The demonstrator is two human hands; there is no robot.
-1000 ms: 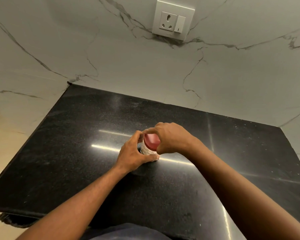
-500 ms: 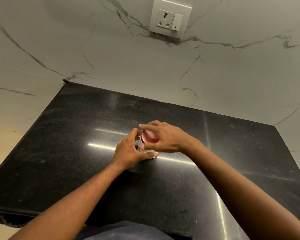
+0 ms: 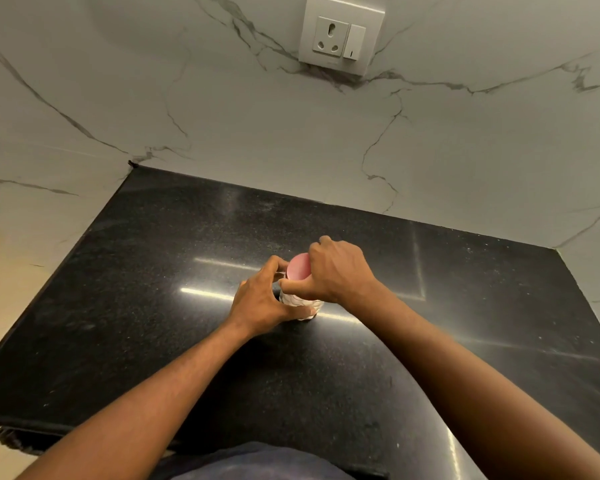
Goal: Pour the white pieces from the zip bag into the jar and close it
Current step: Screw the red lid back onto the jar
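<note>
1. Black polished stone makes the counter (image 3: 153, 323); it looks slippery, so I judge that the jar can slide on it if nobody holds it.
2. The left hand (image 3: 260, 299) is wrapped around the lower body of the jar (image 3: 300, 304), with the thumb in front, and it keeps the jar standing upright in the middle of the counter.
3. The jar seems small, stiff and clear, with white pieces visible through its wall. It is probably light, and fragile if it is glass.
4. The right hand (image 3: 336, 271) is closed on the pink lid (image 3: 299, 266), gripping its rim with thumb and fingers. The rim is the good place for twisting.
5. Behind, the marble wall carries a socket (image 3: 340, 36). The zip bag is not in view.
</note>
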